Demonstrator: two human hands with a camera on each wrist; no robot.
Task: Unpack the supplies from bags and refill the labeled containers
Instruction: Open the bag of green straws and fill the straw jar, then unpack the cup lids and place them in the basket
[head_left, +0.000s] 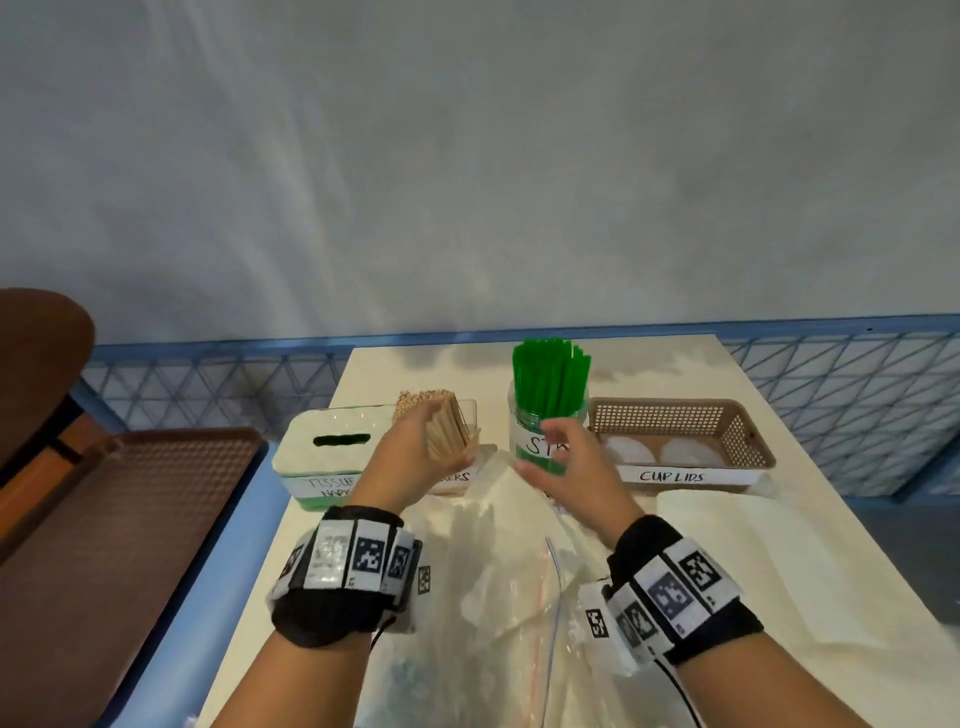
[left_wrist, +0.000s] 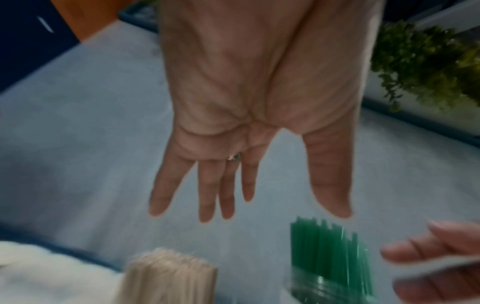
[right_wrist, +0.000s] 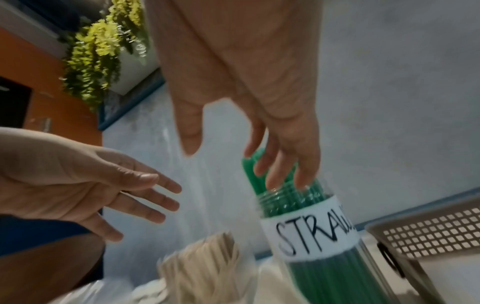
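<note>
Head view showed four labeled containers in a row across the far part of the cream table (head_left: 779, 545): one tissue box (head_left: 332, 447) with a dark slot in its white lid, one clear holder packed with wooden stirrers (head_left: 441, 426), one clear jar (head_left: 540, 441) of green straws (head_left: 550, 376), and one brown perforated basket (head_left: 680, 415) marked CUP LIDS, where two pale round lids (head_left: 626, 452) lay side by side. Two hands were raised over the row. The left hand (head_left: 410, 457) hung in front of the stirrers, its fingers straight and a little spread in the left wrist view, holding nothing; it hid the lower part of the stirrer holder and most of that holder's label. The right hand (head_left: 571, 462) hung in front of the straw jar with fingers loosely extended and nothing in its grasp, covering the end of the jar's label; in the right wrist view its fingertips (right_wrist: 272, 185) appeared just at the jar's rim among the straw tops, though whether they touched could not be told through the blur. At least one clear zip bag (head_left: 519, 597) lay crumpled on the near table between the two forearms; how many bags were there could not be counted. One flat white sheet (head_left: 727, 519) lay to the right of it. Each wrist wore one black band with square coded markers. Beside the table on the left stood a brown mesh bench (head_left: 130, 519), and a blue lattice railing (head_left: 857, 405) ran behind. Both wrist views caught one hanging green plant (right_wrist: 98, 57).
</note>
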